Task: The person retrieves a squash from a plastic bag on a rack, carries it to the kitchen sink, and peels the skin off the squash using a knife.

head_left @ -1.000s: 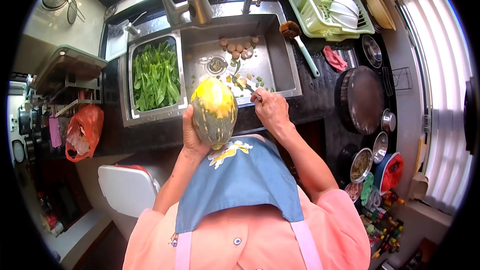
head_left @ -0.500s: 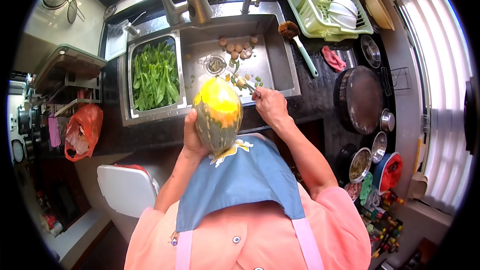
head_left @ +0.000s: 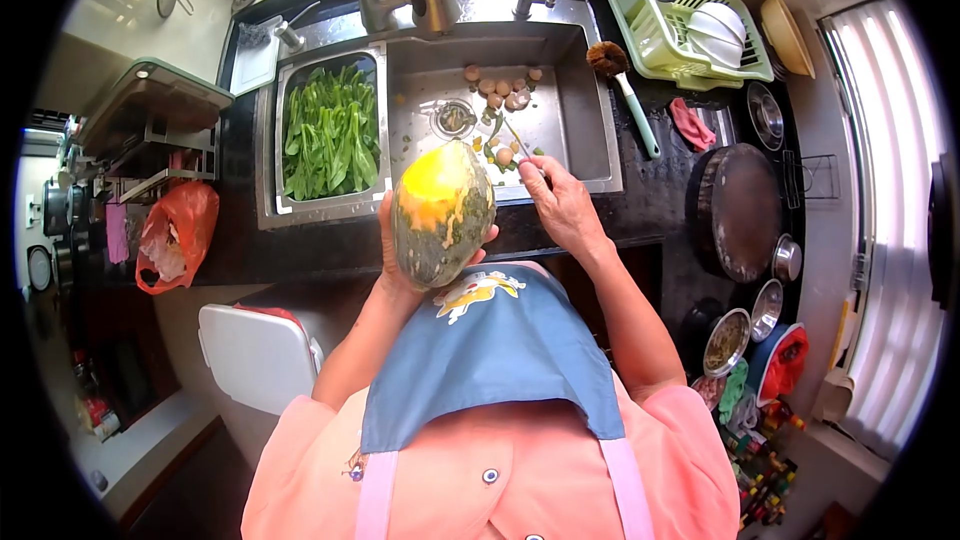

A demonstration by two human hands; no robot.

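Left hand (head_left: 393,265) — part-peeled squash (head_left: 445,220) | right hand (head_left: 563,205) — thin tool (head_left: 517,139)

Compared with 0.5 s ago, we've got the squash (head_left: 445,225) turned: its yellow peeled patch (head_left: 432,178) faces more left, and more green rind (head_left: 474,208) shows on the right. Our left hand (head_left: 391,258) now has fingertips (head_left: 492,233) poking past its right side. Our right hand (head_left: 562,205) points the thin tool (head_left: 514,135) further up over the sink (head_left: 585,130), and everything sits slightly further right in view.
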